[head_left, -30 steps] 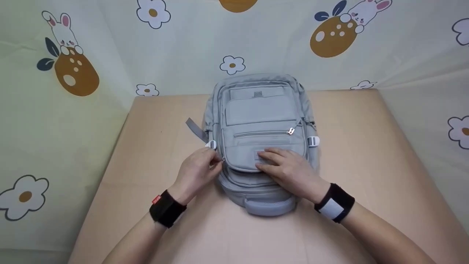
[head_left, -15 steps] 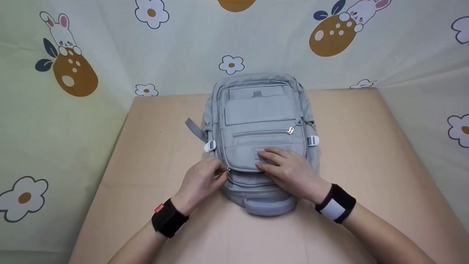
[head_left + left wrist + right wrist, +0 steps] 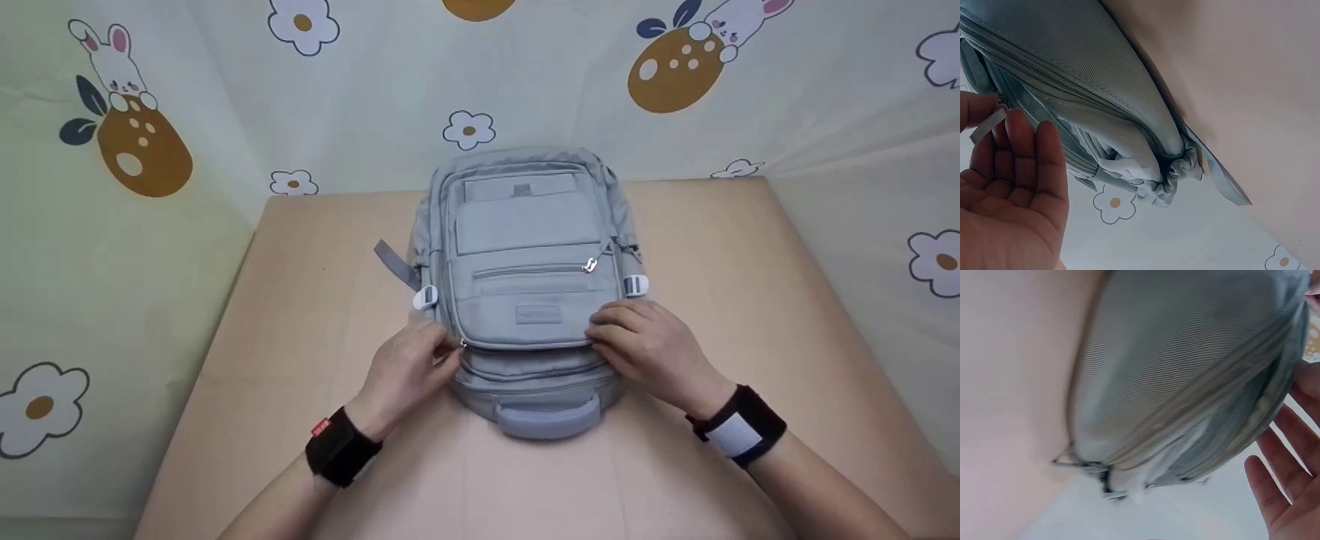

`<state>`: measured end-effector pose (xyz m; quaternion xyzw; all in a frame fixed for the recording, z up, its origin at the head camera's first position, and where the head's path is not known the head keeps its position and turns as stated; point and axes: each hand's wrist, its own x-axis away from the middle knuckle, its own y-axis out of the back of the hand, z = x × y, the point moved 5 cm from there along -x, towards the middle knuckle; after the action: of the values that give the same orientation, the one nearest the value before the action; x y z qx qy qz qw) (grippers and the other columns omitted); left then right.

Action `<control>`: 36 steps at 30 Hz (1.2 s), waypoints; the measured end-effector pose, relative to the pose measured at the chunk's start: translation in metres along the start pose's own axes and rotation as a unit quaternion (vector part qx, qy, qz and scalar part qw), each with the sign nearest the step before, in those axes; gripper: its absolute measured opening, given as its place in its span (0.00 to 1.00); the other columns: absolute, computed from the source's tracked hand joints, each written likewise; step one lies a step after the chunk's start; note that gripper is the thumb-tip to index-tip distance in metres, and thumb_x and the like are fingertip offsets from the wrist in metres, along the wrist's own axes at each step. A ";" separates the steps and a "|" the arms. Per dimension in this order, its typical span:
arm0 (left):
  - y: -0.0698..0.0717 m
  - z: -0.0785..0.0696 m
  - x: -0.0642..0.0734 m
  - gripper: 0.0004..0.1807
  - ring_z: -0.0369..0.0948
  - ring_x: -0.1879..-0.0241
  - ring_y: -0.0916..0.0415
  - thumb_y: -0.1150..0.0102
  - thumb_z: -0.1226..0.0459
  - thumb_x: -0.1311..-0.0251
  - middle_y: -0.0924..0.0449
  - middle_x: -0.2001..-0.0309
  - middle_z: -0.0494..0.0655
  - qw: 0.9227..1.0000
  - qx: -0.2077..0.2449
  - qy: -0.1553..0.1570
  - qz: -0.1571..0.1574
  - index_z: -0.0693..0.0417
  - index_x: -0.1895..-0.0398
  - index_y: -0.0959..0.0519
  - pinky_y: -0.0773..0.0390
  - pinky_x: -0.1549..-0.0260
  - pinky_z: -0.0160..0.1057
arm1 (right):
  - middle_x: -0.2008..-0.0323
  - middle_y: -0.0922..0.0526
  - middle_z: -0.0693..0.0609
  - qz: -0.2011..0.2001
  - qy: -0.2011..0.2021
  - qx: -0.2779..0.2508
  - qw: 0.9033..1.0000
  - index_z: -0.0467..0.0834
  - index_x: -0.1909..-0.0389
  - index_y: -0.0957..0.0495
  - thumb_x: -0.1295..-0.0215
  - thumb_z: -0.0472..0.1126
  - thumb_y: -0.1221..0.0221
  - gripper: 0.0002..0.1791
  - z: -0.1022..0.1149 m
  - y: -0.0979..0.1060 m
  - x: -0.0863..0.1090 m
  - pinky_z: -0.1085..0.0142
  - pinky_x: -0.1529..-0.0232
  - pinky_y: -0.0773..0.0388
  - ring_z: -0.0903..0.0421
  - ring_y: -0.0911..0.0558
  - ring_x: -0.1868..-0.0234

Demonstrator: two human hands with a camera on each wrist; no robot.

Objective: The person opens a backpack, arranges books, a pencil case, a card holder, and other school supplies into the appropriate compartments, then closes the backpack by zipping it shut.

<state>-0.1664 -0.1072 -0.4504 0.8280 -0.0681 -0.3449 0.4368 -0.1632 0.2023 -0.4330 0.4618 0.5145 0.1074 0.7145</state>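
Note:
A grey backpack (image 3: 525, 225) lies front side up on the table, its carry handle (image 3: 551, 418) toward me. My left hand (image 3: 409, 367) pinches a small metal zipper pull (image 3: 988, 126) at the left lower corner of the front pocket (image 3: 525, 292). In the left wrist view, its thumb and index finger hold the pull while the other fingers curl loosely. My right hand (image 3: 660, 352) holds the pocket's right lower corner, thumb by the edge and fingers on the front panel. The right wrist view is blurred. Along the pocket's near edge runs an open gap.
The backpack rests on a light brown table (image 3: 337, 300). Behind and beside it hangs a pale cloth (image 3: 360, 90) printed with flowers and rabbits. White strap buckles (image 3: 425, 297) sit on both sides of the bag, and a loose strap (image 3: 396, 264) sticks out left.
My right hand has moved right, from the middle of the pocket to its right corner, uncovering the label patch. My left hand has drawn the zipper pull down to the pocket's left corner.

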 end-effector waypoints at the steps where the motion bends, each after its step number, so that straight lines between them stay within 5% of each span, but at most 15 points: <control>1: 0.000 0.000 0.000 0.10 0.38 0.69 0.25 0.29 0.71 0.46 0.23 0.69 0.40 1.000 -0.001 0.000 0.000 0.50 0.68 0.21 0.23 0.72 0.37 | 0.54 0.15 0.49 0.002 -0.003 0.002 1.000 0.42 0.56 0.13 0.40 0.34 0.31 0.10 -0.002 -0.001 0.002 0.54 0.47 0.22 0.47 0.17 0.50; 14: -0.007 -0.016 -0.002 0.08 0.35 0.71 0.24 0.29 0.68 0.46 0.21 0.70 0.38 1.000 0.005 0.007 0.026 0.49 0.69 0.20 0.22 0.73 0.35 | 0.58 0.16 0.52 -0.001 0.002 0.019 1.000 0.44 0.61 0.14 0.37 0.35 0.34 0.05 -0.005 -0.013 0.008 0.58 0.56 0.20 0.51 0.18 0.55; 25: -0.030 -0.049 -0.016 0.07 0.36 0.73 0.23 0.27 0.68 0.46 0.19 0.73 0.38 0.997 -0.009 -0.067 0.025 0.51 0.70 0.18 0.23 0.73 0.34 | 0.61 0.18 0.53 -0.011 0.012 0.015 1.000 0.43 0.62 0.15 0.36 0.33 0.36 0.05 -0.004 -0.014 0.008 0.59 0.59 0.19 0.51 0.18 0.57; 36: -0.030 -0.048 -0.017 0.06 0.35 0.70 0.21 0.28 0.66 0.43 0.17 0.70 0.39 0.998 0.000 -0.062 0.030 0.51 0.67 0.17 0.21 0.71 0.35 | 0.58 0.17 0.50 -0.004 0.017 0.004 1.000 0.41 0.58 0.15 0.40 0.32 0.32 0.09 -0.010 -0.004 0.010 0.56 0.53 0.20 0.49 0.18 0.55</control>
<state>-0.1544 -0.0491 -0.4463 0.8027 -0.1197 -0.3821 0.4420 -0.1684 0.2117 -0.4433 0.4605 0.5288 0.1103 0.7044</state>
